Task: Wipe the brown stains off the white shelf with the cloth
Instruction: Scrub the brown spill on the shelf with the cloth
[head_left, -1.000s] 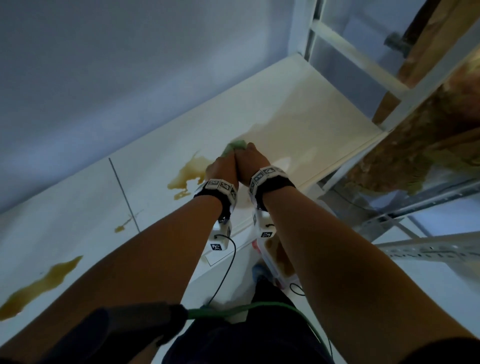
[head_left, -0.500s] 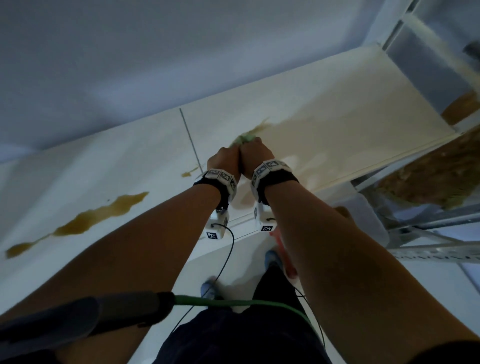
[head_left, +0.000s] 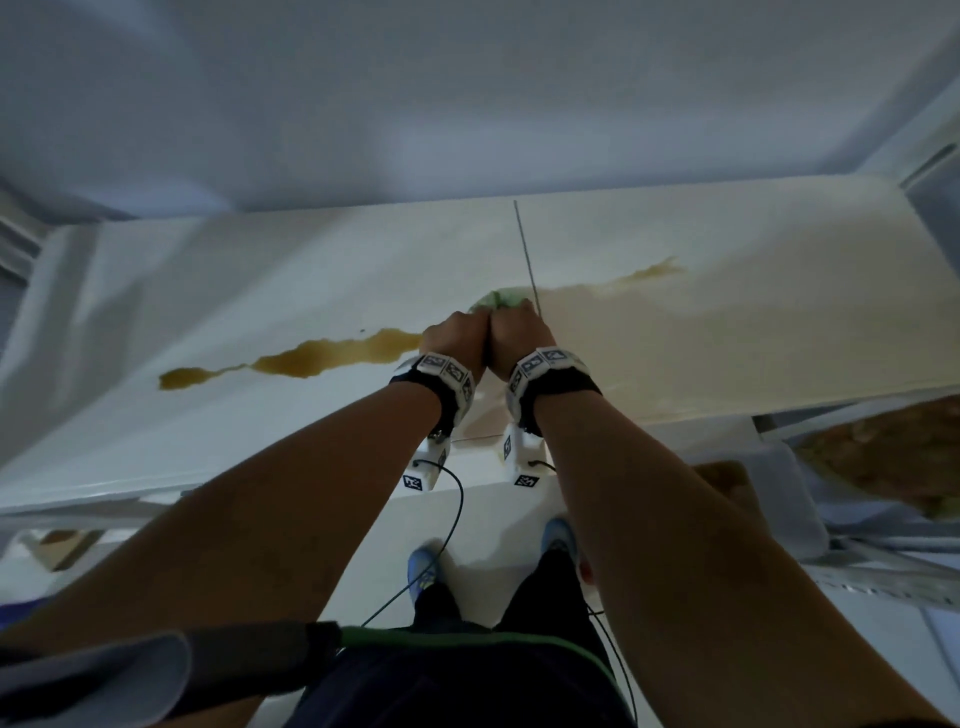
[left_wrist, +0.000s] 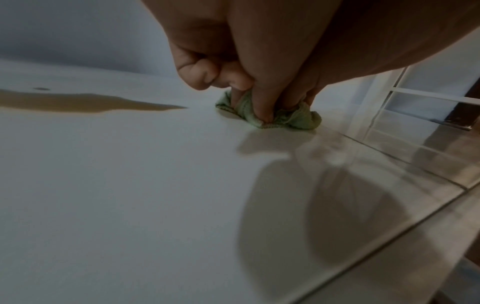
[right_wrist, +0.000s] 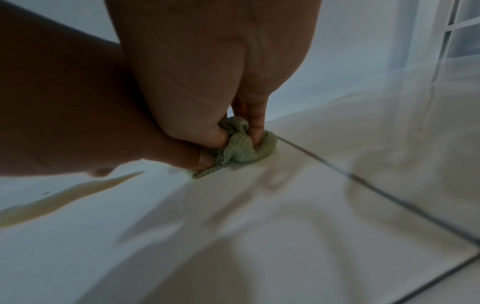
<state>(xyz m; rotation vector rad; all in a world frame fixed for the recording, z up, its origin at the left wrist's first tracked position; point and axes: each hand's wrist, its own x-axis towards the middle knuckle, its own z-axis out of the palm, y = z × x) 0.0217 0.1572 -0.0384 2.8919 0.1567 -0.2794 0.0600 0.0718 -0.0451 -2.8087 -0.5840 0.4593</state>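
Both hands press a bunched green cloth (head_left: 500, 300) onto the white shelf (head_left: 260, 426), just left of a dark seam (head_left: 525, 254). My left hand (head_left: 457, 338) and right hand (head_left: 517, 335) sit side by side, fingers curled round the cloth (left_wrist: 270, 116) (right_wrist: 240, 149). A long brown stain (head_left: 306, 358) runs left from my left hand and shows in the wrist views as the brown stain (left_wrist: 85, 103) (right_wrist: 64, 198). A smaller brown streak (head_left: 652, 271) lies to the right, above a pale wet smear (head_left: 675, 338).
A wall rises behind the shelf. A white frame post (head_left: 930, 171) stands at the shelf's right end. Below the front edge are the floor, my blue shoes (head_left: 422, 569) and a translucent bin (head_left: 769, 499). Cables hang from the wrist cameras.
Both hands have slid the cloth leftward along the shelf to the seam, leaving a pale smear and a small streak behind on the right. The long left stain now lies right beside my left hand.
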